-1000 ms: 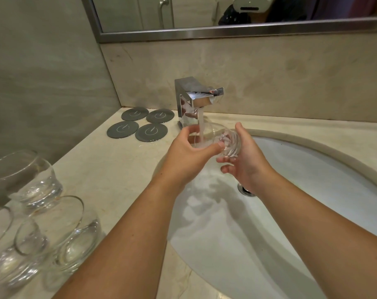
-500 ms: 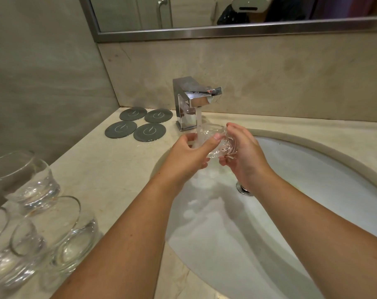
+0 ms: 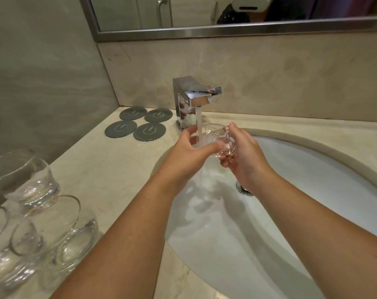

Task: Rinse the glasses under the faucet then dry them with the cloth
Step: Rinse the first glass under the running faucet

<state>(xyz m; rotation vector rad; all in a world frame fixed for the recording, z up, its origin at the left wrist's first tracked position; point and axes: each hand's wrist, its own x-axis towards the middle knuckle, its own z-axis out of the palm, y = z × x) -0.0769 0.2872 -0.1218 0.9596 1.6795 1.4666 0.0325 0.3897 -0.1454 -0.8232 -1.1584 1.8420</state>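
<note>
You hold one clear, rounded glass point(image 3: 215, 138) tipped on its side over the sink point(image 3: 302, 190), directly under the faucet point(image 3: 197, 98). Your left hand point(image 3: 188, 157) grips its rim end, with the thumb across the near side and the fingers curled behind. Your right hand point(image 3: 247, 157) cups and grips its thick base. A smooth stream of water point(image 3: 198, 124) falls from the spout onto the glass and spills down into the bowl.

The faucet is a square, blocky piece of polished chrome. The sink is a smooth white oval bowl set under the table point(image 3: 110, 169), which is pale cream marble with faint veins. A round metal drain point(image 3: 246, 189) shows beside your right wrist.

Four flat, round, dark grey coasters point(image 3: 149, 131) lie in a two-by-two cluster left of the faucet, each with a thin pale emblem.

At the table's near left edge sits a group of stemless glasses point(image 3: 32, 182), clear with heavy bases. They overlap and blur at the frame's edge, so the count is probably four. A mirror point(image 3: 183, 9) in a brushed metal frame hangs above the stone back wall.
</note>
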